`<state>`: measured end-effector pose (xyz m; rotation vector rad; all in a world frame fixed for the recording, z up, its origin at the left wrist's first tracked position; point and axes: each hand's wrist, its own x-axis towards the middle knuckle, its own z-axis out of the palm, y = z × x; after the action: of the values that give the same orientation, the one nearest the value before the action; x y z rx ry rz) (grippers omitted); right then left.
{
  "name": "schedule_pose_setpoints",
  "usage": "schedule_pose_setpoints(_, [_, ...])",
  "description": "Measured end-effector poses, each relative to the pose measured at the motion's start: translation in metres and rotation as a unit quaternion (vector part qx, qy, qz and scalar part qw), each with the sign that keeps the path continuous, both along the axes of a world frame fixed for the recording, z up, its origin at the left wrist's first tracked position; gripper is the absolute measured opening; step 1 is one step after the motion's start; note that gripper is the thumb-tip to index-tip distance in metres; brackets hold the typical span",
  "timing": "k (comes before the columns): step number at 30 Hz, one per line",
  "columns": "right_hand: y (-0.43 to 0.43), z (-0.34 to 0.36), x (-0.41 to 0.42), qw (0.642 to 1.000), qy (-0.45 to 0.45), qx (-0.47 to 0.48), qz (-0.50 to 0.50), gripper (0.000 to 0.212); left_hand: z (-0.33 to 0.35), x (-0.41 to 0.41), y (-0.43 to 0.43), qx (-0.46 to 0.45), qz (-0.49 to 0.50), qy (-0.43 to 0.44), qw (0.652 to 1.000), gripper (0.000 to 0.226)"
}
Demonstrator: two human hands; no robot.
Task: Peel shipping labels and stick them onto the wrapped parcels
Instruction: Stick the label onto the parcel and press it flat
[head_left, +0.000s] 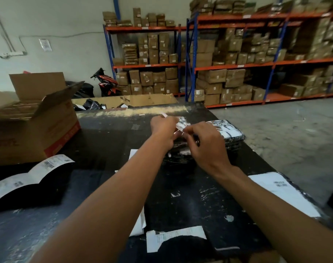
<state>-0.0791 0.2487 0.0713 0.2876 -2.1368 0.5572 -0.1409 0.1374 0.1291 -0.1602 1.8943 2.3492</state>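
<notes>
Room: a warehouse with a grey concrete floor. Blue-and-orange racks (237, 62) at the far side are stacked with brown boxes, and a red-and-black scooter (105, 82) stands left of them.
Counter: a black, scuffed counter (108, 141), its near edge cut off by the frame.
Left hand: the left hand (163, 128) is curled, fingertips pinching the left end of a shipping label (181, 127) above the middle of the counter.
Right hand: the right hand (207, 143) is curled too, pinching the same label from the right. A small dark thing shows by its fingers, too blurred to name.
Shipping label: a narrow white strip held between both hands, smeared by motion, print unreadable.
Parcel: a black wrapped parcel (179, 158) lies on the counter just under the hands, mostly hidden by them.
Parcel stack: a stack of black parcels (228, 130) sits right of the hands, its top mottled white and black.
Label strip: a curled strip of printed labels (29, 175) stands on edge at the near left.
Label sheet: a white sheet (281, 190) lies at the right edge of the counter, and another scrap (173, 238) lies nearest, partly in shadow.
Cardboard box: an open cardboard box (34, 120) sits far left on the counter, its contents hidden.
Bin: a cardboard bin (143, 99) beyond the far edge holds black bagged items, only partly seen.
</notes>
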Motion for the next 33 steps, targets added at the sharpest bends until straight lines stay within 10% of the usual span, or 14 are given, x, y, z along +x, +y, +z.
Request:
schedule_pose_setpoints(6, [0.03,-0.001,0.01,0.999,-0.018,0.035,0.006,0.017,-0.001,-0.01,0.036,-0.006,-0.01,0.048,0.999,0.044])
schedule_pose_setpoints(9, [0.056,0.012,0.013,0.988,-0.019,-0.141,-0.061,0.015,-0.002,-0.015,0.049,0.029,-0.079,0.029,0.996,0.044])
schedule_pose_setpoints(15, [0.128,0.043,-0.015,0.754,-0.301,-0.584,0.001,0.021,-0.016,-0.022,0.087,0.054,-0.224,0.005,0.973,0.046])
schedule_pose_setpoints(26, [0.246,0.039,-0.098,0.829,-0.301,-0.472,0.013,0.004,-0.027,-0.079,0.191,-0.131,-0.082,0.071,0.986,0.026])
schedule_pose_setpoints(33, [0.286,0.029,-0.142,0.806,-0.356,-0.468,0.07,0.004,-0.034,-0.097,0.213,-0.115,0.004,0.036,0.993,0.006])
